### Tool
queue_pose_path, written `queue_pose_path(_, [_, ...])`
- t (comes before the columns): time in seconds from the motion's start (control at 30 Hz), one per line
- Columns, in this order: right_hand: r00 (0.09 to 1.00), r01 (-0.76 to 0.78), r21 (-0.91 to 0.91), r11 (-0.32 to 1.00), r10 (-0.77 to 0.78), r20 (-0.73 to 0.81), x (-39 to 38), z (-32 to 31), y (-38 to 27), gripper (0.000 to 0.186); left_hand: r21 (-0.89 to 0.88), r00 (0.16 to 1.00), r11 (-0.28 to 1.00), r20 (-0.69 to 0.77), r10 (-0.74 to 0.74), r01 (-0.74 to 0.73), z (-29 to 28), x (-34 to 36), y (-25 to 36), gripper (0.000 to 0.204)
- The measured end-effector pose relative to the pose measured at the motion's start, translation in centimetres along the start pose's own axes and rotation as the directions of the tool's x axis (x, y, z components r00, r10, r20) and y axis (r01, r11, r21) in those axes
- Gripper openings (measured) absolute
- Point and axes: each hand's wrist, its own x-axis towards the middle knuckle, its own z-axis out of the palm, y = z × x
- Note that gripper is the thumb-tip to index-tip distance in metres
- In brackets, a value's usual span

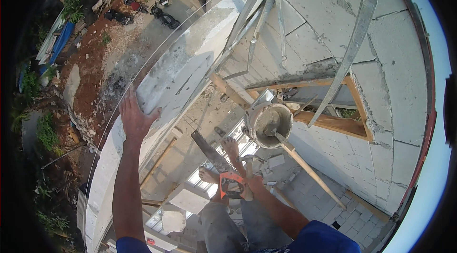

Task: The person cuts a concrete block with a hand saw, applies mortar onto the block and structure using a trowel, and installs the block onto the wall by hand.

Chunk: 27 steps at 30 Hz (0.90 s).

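My left hand [137, 117] lies flat on the pale top of a block wall [190, 53], fingers stretched and thumb spread. My right hand [254, 184], low and in front of my legs, is closed at the orange handle of a handsaw [209, 151]. The toothed blade points away to the left. A hammer [249, 169] with a light handle overlaps that hand; I cannot tell whether the same fingers hold it. Beyond it, a round bucket [272, 125] holds grey mortar, with a long wooden-handled tool [309, 169] leaning out of it.
My bare feet [230, 147] stand high above a littered floor. Pale blocks [189, 198] lie beside my legs. A wooden window frame [357, 105] sits in the right wall, crossed by a metal strut [354, 48]. Outside the left wall, motorcycles [164, 17] stand far below.
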Motion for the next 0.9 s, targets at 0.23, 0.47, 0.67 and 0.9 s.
queue_pose_path(0.23, [0.997, -0.06, 0.05, 0.997, 0.058, 0.041, -1.5, -0.2, -0.8, 0.023, -0.258, 0.97, 0.957, -0.233, 0.07, -0.131, -1.0, -8.7, 3.3, 0.093])
queue_pose_path(0.47, [0.994, -0.064, 0.009, 0.998, 0.063, 0.089, -1.6, -0.7, -1.5, 0.023, -0.533, 0.895, 0.722, 0.311, -0.318, 0.442, 2.9, -27.7, 7.3, 0.068])
queue_pose_path(0.67, [0.982, -0.074, -0.201, 0.977, 0.107, 0.158, -0.4, -1.0, -1.0, 0.019, -0.417, 0.395, 0.164, 0.56, -0.728, 0.894, 5.6, -42.9, 4.8, 0.065])
queue_pose_path(0.9, [0.966, -0.074, -0.282, 0.957, 0.138, 0.216, 1.3, 1.1, -3.2, 0.014, -0.304, -0.168, -0.438, 0.627, -0.761, 0.846, 7.8, -57.3, 3.4, 0.07])
